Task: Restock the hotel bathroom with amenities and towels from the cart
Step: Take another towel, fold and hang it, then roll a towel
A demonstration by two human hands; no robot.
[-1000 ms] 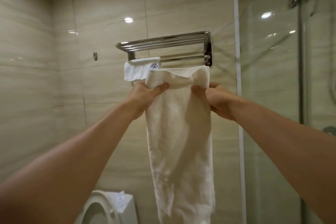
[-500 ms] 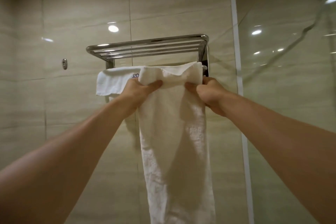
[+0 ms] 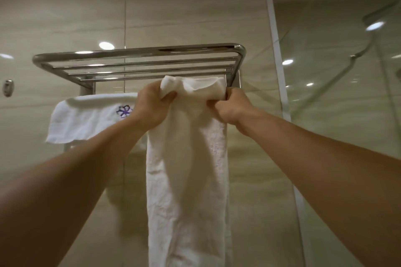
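A long white towel [image 3: 186, 175] hangs down from my two raised hands. My left hand [image 3: 152, 104] grips its top left corner and my right hand [image 3: 232, 108] grips its top right corner. The towel's top edge is bunched at the lower bar of the chrome towel rack [image 3: 138, 53] on the tiled wall, just under the shelf bars. A smaller white towel [image 3: 86, 119] with a purple flower logo is draped over the lower bar to the left, partly behind my left hand.
A glass shower screen [image 3: 338, 115] with a white edge strip stands close on the right. A small chrome wall hook [image 3: 8, 87] sits at the far left. Beige tiles cover the wall behind the rack.
Both hands have lifted the towel's top edge up to the rack's lower bar. The view has tilted upward and come closer, so the toilet has dropped out of sight.
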